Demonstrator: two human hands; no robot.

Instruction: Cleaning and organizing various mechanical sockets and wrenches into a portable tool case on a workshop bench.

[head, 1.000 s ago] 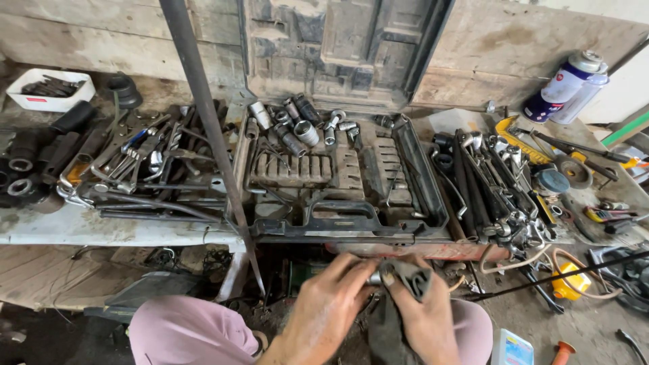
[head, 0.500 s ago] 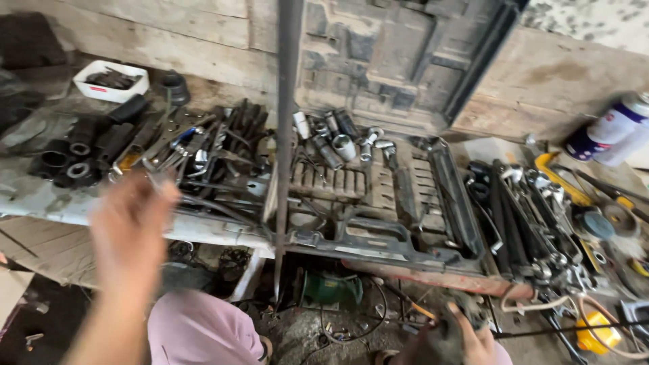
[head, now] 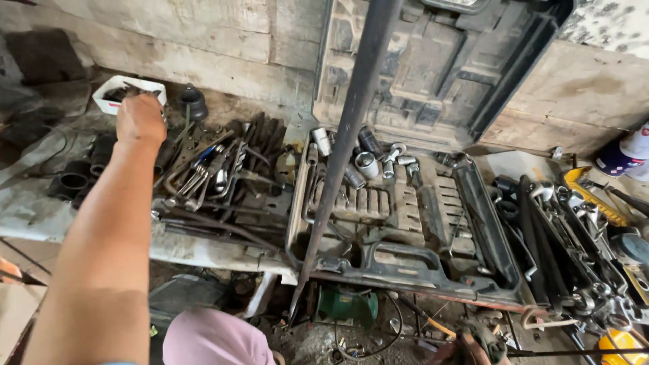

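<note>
Left hand (head: pixel 140 119) is stretched far out over the surface (head: pixel 40 209), fingers curled down at the edge of a small white tray (head: pixel 128 92) by the wall; whether that grip holds anything, I cannot tell. Just beside it lies a heap of wrenches (head: pixel 203 176). Right hand (head: pixel 483 341) sits low by the floor, its grip wrapped around a dark tool (head: pixel 466 351). A slanted metal bar (head: pixel 345 149) crosses the open tool case (head: pixel 419 230).
</note>
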